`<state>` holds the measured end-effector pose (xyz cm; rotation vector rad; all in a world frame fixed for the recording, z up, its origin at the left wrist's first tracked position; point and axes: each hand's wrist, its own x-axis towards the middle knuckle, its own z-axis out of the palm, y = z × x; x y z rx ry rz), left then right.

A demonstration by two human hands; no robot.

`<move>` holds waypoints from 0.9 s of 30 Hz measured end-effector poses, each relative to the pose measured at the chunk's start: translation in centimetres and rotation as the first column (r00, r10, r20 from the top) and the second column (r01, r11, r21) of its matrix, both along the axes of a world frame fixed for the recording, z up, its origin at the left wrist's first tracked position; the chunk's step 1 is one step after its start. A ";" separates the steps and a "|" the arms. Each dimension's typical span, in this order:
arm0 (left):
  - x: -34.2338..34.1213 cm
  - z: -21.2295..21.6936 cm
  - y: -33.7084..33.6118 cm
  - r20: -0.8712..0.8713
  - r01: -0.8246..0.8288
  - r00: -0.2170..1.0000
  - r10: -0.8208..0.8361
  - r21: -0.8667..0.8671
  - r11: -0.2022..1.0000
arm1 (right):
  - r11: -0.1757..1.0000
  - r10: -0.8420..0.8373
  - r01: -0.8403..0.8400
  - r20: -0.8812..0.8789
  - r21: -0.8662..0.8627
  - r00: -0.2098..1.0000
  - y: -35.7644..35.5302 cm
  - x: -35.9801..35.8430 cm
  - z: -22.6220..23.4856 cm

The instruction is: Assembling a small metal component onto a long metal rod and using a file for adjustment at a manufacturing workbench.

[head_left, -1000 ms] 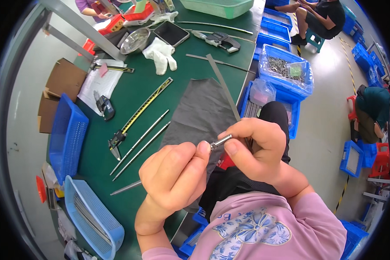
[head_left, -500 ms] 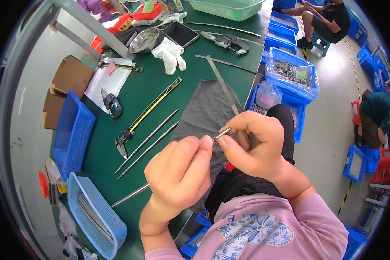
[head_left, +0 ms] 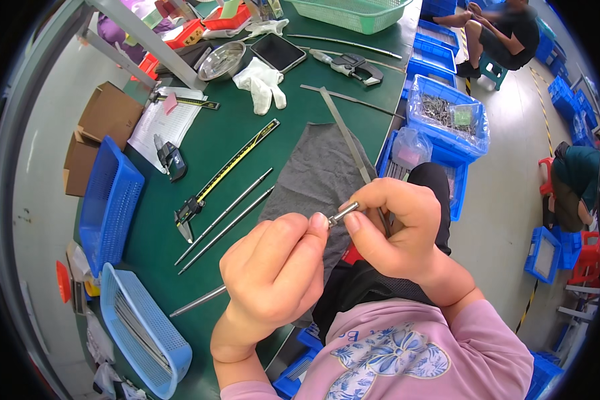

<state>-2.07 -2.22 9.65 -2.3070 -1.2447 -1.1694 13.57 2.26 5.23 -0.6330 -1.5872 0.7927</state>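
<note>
My left hand (head_left: pixel 273 270) is closed, thumb and forefinger pinching a short shiny metal piece (head_left: pixel 344 213) that is narrower at its left end. My right hand (head_left: pixel 397 223) grips its other end between thumb and forefinger. From behind my left wrist a metal rod (head_left: pixel 199 301) sticks out to the lower left; whether it joins the piece at my fingertips is hidden. A flat metal strip (head_left: pixel 343 130) runs across a grey cloth (head_left: pixel 307 167) and passes behind my right fingers; I cannot tell if they hold it. Two slim rods (head_left: pixel 225 220) lie left of the cloth.
Left on the green table (head_left: pixel 247 143) are digital calipers (head_left: pixel 192 207), blue baskets (head_left: pixel 110 207) and a cardboard box (head_left: pixel 103 123). A phone-like black device (head_left: pixel 278 52), white glove (head_left: pixel 261 85) and micrometer (head_left: pixel 353 67) lie farther back. Blue crates (head_left: pixel 447 133) stand on the right; two people sit beyond.
My right hand has shifted slightly right, and a little more of the metal piece shows between my fingertips. Both hands keep their pinch.
</note>
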 end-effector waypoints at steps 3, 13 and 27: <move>0.0 0.0 -0.1 0.000 0.002 1.000 -0.002 -0.007 1.000 | 1.000 0.007 -0.007 -0.017 -0.008 1.000 0.0 -0.1 -0.1; 0.3 -0.5 0.2 0.096 0.070 0.994 -0.056 -0.148 0.987 | 0.998 0.021 -0.022 -0.025 -0.057 0.999 0.1 1.2 -1.0; 2.6 -8.4 3.3 0.161 0.101 0.987 -0.019 -0.512 0.853 | 0.823 -0.033 -0.049 -0.134 -0.566 0.990 1.4 3.9 -9.0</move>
